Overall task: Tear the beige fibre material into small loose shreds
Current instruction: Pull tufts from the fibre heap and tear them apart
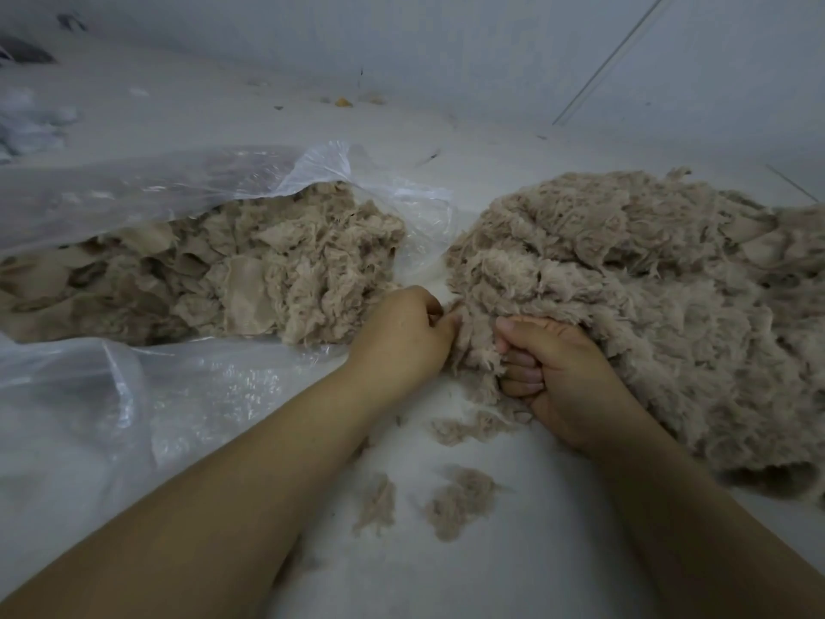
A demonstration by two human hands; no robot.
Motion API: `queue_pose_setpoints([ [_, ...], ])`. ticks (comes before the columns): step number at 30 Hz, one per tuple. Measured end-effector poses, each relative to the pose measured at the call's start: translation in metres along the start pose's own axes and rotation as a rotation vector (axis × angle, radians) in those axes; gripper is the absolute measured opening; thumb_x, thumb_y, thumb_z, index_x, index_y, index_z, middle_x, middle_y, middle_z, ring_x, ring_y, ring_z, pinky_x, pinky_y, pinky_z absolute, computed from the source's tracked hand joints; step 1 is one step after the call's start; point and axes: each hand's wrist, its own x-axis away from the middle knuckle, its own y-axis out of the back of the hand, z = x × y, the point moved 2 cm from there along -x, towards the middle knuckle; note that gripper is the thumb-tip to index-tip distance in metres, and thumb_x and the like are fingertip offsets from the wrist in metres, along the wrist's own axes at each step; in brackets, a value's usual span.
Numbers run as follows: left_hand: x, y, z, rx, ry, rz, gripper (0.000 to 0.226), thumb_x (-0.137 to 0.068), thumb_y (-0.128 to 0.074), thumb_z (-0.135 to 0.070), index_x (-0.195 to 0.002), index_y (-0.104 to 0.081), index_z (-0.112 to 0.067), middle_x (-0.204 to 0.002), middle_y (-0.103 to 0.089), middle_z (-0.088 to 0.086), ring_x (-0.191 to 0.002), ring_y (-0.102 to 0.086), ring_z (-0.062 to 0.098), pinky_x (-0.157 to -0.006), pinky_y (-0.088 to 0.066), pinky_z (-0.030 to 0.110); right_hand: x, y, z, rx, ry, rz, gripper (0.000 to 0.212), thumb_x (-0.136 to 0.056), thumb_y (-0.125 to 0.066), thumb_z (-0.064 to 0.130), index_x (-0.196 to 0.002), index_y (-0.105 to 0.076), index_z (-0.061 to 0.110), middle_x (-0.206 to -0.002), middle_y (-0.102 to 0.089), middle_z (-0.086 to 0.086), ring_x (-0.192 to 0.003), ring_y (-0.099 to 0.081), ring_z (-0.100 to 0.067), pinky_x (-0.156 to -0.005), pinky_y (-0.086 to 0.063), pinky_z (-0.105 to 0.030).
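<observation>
A big heap of loose beige fibre (634, 279) lies on the white surface at the right. At its near left edge both hands hold one tuft of fibre (475, 346). My left hand (404, 332) pinches the tuft's left side with curled fingers. My right hand (553, 373) grips the right side in a fist, thumb on top. A second mass of beige fibre, with flatter sheet-like pieces (214, 270), lies on the left inside a clear plastic bag (187, 180). Small shreds (460, 498) sit on the surface between my forearms.
The white surface (513, 551) runs to a pale wall at the back. Clear plastic (111, 395) spreads over the near left. A few small scraps (343, 101) lie far back by the wall. A thin rod (611, 60) leans at the upper right.
</observation>
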Motion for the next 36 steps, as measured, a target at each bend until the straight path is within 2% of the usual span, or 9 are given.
queue_pose_setpoints([
  [4,-0.001,-0.001,0.0,0.23,0.041,-0.028,0.022,-0.088,-0.07,-0.02,-0.067,-0.065,-0.014,-0.06,-0.063,0.002,-0.055,-0.06,0.017,-0.059,-0.053,0.031,-0.002,0.001,-0.001,0.037,0.001,0.012,0.026,-0.078,-0.058,0.024,-0.057,-0.066,0.011,-0.043,-0.03,0.007,-0.033,-0.022,-0.001,-0.035,-0.02,-0.011],
  [6,0.005,0.002,-0.003,0.364,0.02,-0.086,0.02,-0.089,-0.069,-0.015,-0.07,-0.062,-0.012,-0.059,-0.058,-0.003,-0.051,-0.052,0.01,-0.052,-0.046,0.025,-0.002,0.002,-0.002,0.05,0.001,0.019,0.026,-0.078,-0.058,0.024,-0.06,-0.07,0.011,-0.043,-0.029,0.008,-0.034,-0.022,-0.001,-0.035,-0.021,-0.012],
  [10,0.017,0.004,-0.013,0.552,-0.095,-0.051,0.016,-0.096,-0.055,-0.005,-0.08,-0.054,-0.008,-0.06,-0.051,-0.002,-0.05,-0.046,0.01,-0.049,-0.042,0.031,-0.002,0.005,-0.003,0.076,-0.001,0.04,0.025,-0.081,-0.059,0.026,-0.071,-0.073,0.008,-0.045,-0.027,0.009,-0.036,-0.021,-0.002,-0.036,-0.02,-0.014],
  [13,0.021,0.005,-0.02,0.642,-0.151,-0.014,0.02,-0.097,-0.05,0.0,-0.079,-0.052,-0.009,-0.056,-0.052,-0.007,-0.048,-0.045,0.005,-0.046,-0.039,0.021,-0.002,0.004,-0.003,0.064,-0.005,0.025,0.027,-0.081,-0.06,0.029,-0.073,-0.074,0.006,-0.045,-0.026,0.008,-0.036,-0.019,-0.002,-0.036,-0.018,-0.015],
  [17,0.02,0.008,-0.018,0.841,-0.115,0.101,0.018,-0.1,-0.048,-0.004,-0.083,-0.051,-0.012,-0.055,-0.06,-0.003,-0.042,-0.048,0.01,-0.04,-0.042,0.021,-0.001,0.0,-0.001,0.032,0.012,0.001,0.029,-0.081,-0.06,0.029,-0.055,-0.065,0.017,-0.046,-0.029,0.008,-0.036,-0.02,-0.002,-0.035,-0.017,-0.015],
  [25,0.022,0.003,-0.017,0.808,-0.1,0.261,0.016,-0.101,-0.048,-0.013,-0.087,-0.054,-0.014,-0.054,-0.057,-0.001,-0.044,-0.052,0.012,-0.04,-0.039,0.019,0.001,-0.003,0.0,0.007,0.017,-0.041,0.032,-0.082,-0.058,0.028,-0.051,-0.06,0.02,-0.046,-0.028,0.008,-0.036,-0.02,-0.001,-0.034,-0.02,-0.014],
  [30,0.023,0.0,-0.018,0.753,-0.093,0.288,0.028,-0.099,-0.053,-0.018,-0.072,-0.06,-0.015,-0.049,-0.054,-0.001,-0.041,-0.047,0.009,-0.041,-0.038,0.018,-0.003,0.001,-0.004,0.026,0.001,-0.081,0.054,-0.098,-0.049,0.016,-0.045,-0.056,0.021,-0.044,-0.027,0.009,-0.036,-0.02,-0.001,-0.033,-0.02,-0.014],
  [33,0.023,0.0,-0.017,0.776,-0.105,0.317,0.014,-0.083,-0.07,-0.021,-0.086,-0.062,-0.01,-0.061,-0.062,0.006,-0.053,-0.056,0.013,-0.05,-0.047,0.021,-0.003,0.002,-0.003,0.077,-0.001,-0.064,0.043,-0.091,-0.059,0.019,-0.049,-0.062,0.021,-0.044,-0.029,0.009,-0.038,-0.02,-0.002,-0.037,-0.015,-0.018],
  [36,0.022,-0.002,-0.015,0.774,-0.109,0.333,0.017,-0.084,-0.069,0.001,-0.092,-0.056,-0.006,-0.064,-0.063,0.006,-0.055,-0.057,0.012,-0.053,-0.048,0.02,-0.002,0.003,-0.003,0.056,0.005,-0.032,0.028,-0.084,-0.064,0.023,-0.057,-0.07,0.017,-0.042,-0.034,0.009,-0.036,-0.022,-0.001,-0.037,-0.016,-0.016],
])
